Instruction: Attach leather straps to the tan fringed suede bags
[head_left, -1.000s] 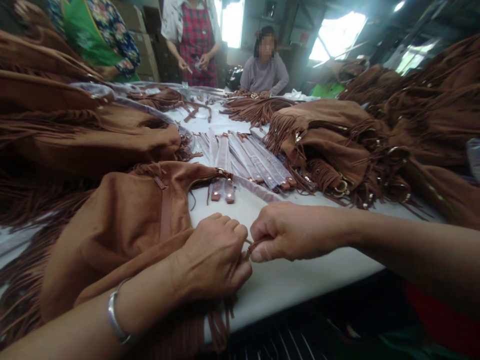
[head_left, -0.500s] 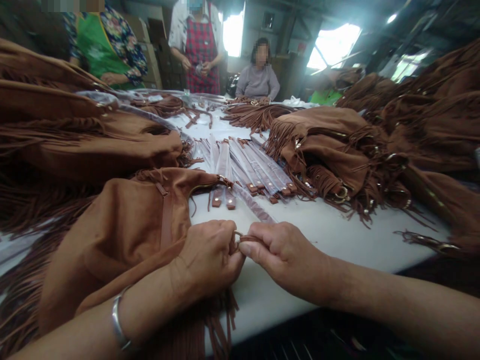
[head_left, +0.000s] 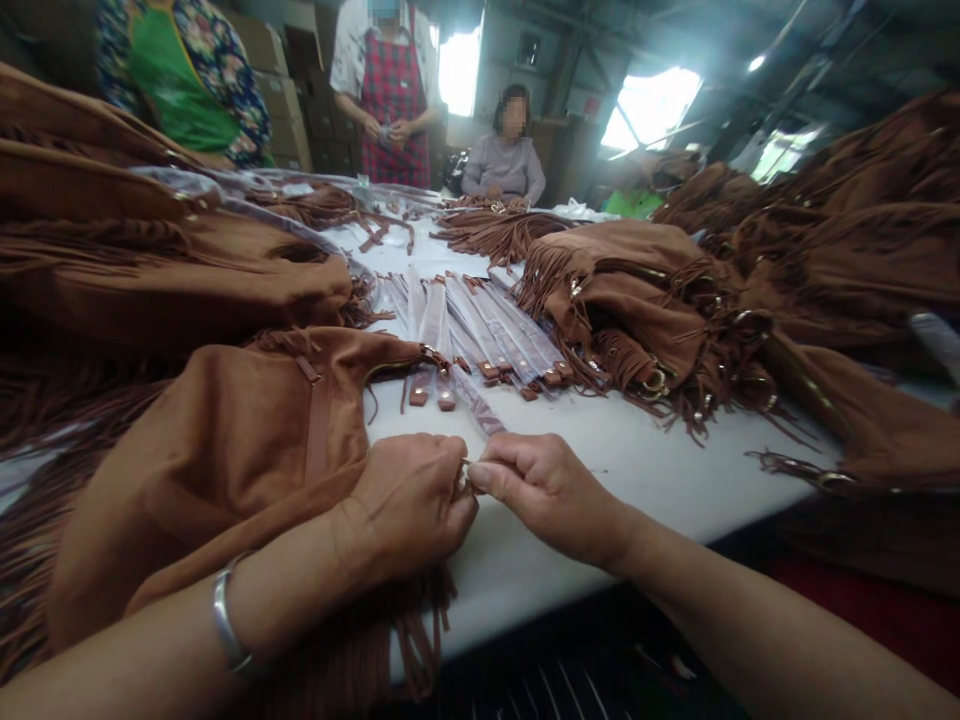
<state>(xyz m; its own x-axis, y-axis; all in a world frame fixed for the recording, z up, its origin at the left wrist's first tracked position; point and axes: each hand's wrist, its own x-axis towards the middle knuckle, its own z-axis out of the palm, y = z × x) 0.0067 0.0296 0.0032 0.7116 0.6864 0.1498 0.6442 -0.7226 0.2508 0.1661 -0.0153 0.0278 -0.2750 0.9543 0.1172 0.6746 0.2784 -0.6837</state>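
A brown suede fringed bag (head_left: 247, 450) lies on the white table (head_left: 660, 460) in front of me. My left hand (head_left: 409, 500) is closed on the bag's near corner, a silver bangle on its wrist. My right hand (head_left: 544, 490) meets it fingertip to fingertip, pinching a small metal ring and strap end at that corner. The ring is mostly hidden between the fingers. Fringe hangs over the table edge below my left hand.
Plastic-wrapped straps (head_left: 487, 330) lie in a row mid-table. Heaps of brown fringed bags rise at left (head_left: 165, 260) and right (head_left: 750, 290). Three people stand or sit at the far end: green apron (head_left: 180, 80), red plaid apron (head_left: 390, 90), grey top (head_left: 504, 160).
My right hand has drawn in leftward to meet my left hand at the bag's corner, both shifting slightly up the table. The view tilted a little.
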